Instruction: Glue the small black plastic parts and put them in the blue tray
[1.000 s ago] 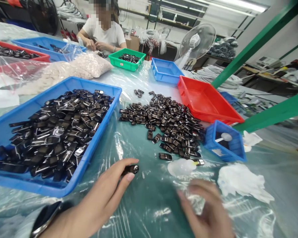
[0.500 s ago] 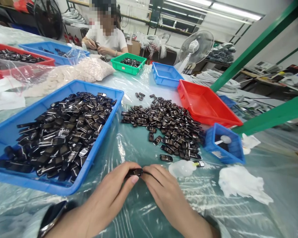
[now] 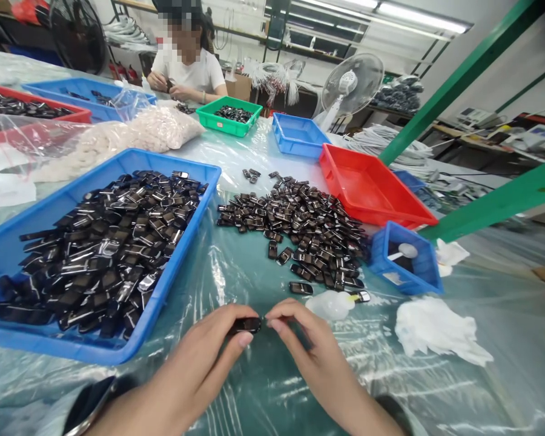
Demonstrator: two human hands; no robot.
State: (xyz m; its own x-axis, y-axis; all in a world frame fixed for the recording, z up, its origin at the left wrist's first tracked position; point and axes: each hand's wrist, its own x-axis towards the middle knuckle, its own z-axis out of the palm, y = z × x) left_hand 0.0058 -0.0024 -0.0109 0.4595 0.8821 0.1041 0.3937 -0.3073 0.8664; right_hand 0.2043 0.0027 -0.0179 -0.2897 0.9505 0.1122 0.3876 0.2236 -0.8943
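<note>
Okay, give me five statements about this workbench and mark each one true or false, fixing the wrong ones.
1. The left hand holds a small glossy black piece. True.
2. The green plastic tray has nothing in it. False: the green plastic tray holds small black pieces.
3. A white spoon rests in the small blue plastic bin. True.
4. The crumpled white wad is inside the red tray. False: the crumpled white wad lies on the plastic-covered table.
5. The translucent white bottle stands upright. False: it lies on its side.
</note>
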